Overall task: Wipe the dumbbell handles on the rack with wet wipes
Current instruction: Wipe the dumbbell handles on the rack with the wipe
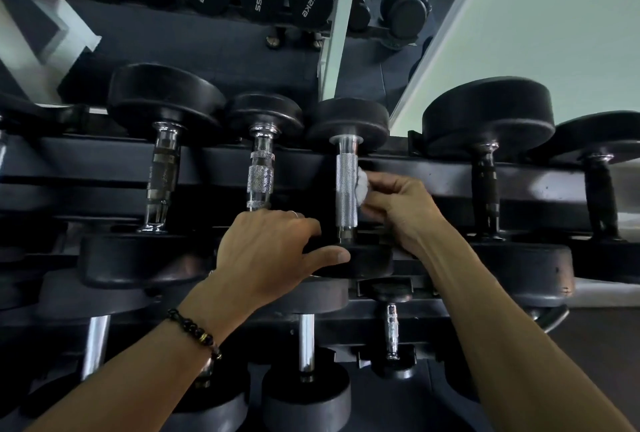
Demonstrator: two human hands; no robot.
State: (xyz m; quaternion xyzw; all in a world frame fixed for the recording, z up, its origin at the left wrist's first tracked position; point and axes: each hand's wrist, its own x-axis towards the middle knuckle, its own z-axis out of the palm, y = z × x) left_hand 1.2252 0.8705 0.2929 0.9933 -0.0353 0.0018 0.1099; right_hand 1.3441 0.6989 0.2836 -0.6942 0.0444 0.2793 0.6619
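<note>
Head view: you look down at a dark dumbbell rack (pixel 450 186) with both your bare forearms reaching in.
Right hand: your right hand (pixel 401 203) pinches a bunched white wet wipe (pixel 364 186), the fingers (pixel 381 182) curled round it, pressing it against the right side of a handle.
Handle being wiped: the knurled silver handle (pixel 346 189) stands upright in the view, third of the row from the left, between its far black head (pixel 349 120) and its near head (pixel 360 258).
Left hand: your left hand (pixel 266 251) rests on the near head of that same dumbbell, fingers spread and fairly straight, thumb (pixel 329 256) stretched toward the handle's base; it grips nothing.
Wrist: a dark bead bracelet (pixel 195 331) sits on your left wrist, and a thin ring (pixel 294 213) shows on one finger.
Neighbours: to the left, a knurled chrome handle (pixel 260 179) and a worn smooth one (pixel 162 179); to the right, two black handles (pixel 486 189).
Lower shelf: more dumbbells lie below your arms, among them a small one with a shiny handle (pixel 392 331).
Mirror: above, a mirror (pixel 242 33) shows reversed weight markings on black heads.
</note>
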